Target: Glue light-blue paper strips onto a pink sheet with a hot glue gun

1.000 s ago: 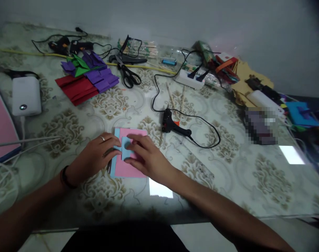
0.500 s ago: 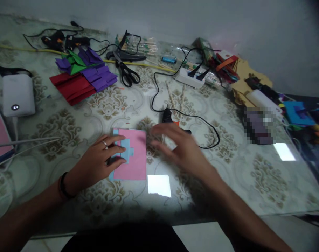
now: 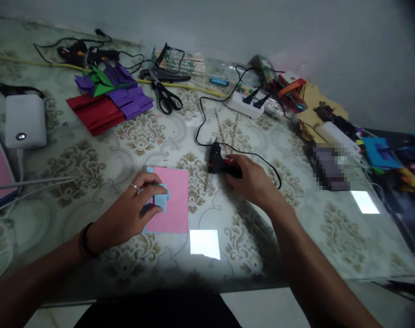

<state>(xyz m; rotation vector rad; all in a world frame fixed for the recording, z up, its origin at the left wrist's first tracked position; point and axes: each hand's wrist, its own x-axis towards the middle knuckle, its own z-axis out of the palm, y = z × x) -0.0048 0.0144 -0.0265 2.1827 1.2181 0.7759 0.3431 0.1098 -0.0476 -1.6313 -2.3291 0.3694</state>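
A pink sheet of paper [image 3: 175,200] with a light blue strip along its left edge lies on the table in front of me. On its left half, my left hand [image 3: 139,200] pinches a small light blue folded paper piece [image 3: 160,201] between thumb and fingers. Part of that piece is hidden behind the fingers. To the right of the sheet, my right hand [image 3: 250,177] is wrapped round the handle of a black glue gun [image 3: 214,159], whose body points left. Its black cord loops behind it.
Behind are folded red paper [image 3: 94,114], purple paper [image 3: 130,101], black scissors [image 3: 164,93] and a white power strip [image 3: 244,105]. Wooden sticks [image 3: 235,130] lie past the glue gun. A white power bank [image 3: 25,120] sits at left, and a pixelated dark object [image 3: 330,166] at right.
My right hand has moved from beside the pink sheet to the glue gun and closed on its handle. My left fingers, flat on the blue piece before, now pinch it, slightly lifted.
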